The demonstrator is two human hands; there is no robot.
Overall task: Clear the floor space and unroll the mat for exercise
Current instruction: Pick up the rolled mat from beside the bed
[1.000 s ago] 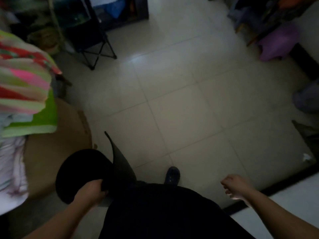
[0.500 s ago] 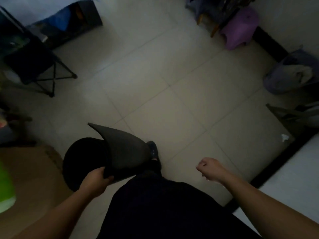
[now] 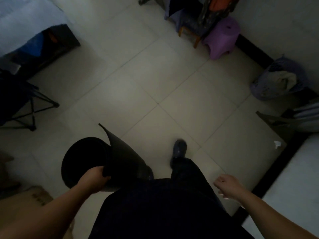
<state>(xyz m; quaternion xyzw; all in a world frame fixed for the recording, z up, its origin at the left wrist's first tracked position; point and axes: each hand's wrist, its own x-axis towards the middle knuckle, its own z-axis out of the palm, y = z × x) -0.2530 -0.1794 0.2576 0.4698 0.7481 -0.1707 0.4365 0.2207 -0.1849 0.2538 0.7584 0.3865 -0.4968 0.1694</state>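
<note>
Mat: the black rolled mat [image 3: 89, 161] hangs at the person's left side, above the tiled floor [image 3: 155, 83], its loose outer flap peeling up to a point.
Left hand: the left hand [image 3: 94, 178] is closed around the near edge of the roll, fingers tucked into the layers; it carries the mat alone.
Right hand: the right hand [image 3: 226, 186] holds nothing, fingers loosely curled, well apart from the mat.
Floor space: the middle tiles look bare; a folding chair [image 3: 20, 104] stands to the left, a purple stool [image 3: 222, 40] and a laundry basket [image 3: 279, 80] along the far wall.
Handling: the mat looks light enough for one hand, and flexible, judging by the curling flap; its surface seems matte and unlikely to slip. The roll is loose and may spring open if let go.
Where to hold: likely the free flap with one hand while the roll is set down and pushed away, so it unrolls flat.
Stage: mat not yet laid; the person is stepping toward the open tiles.
</note>
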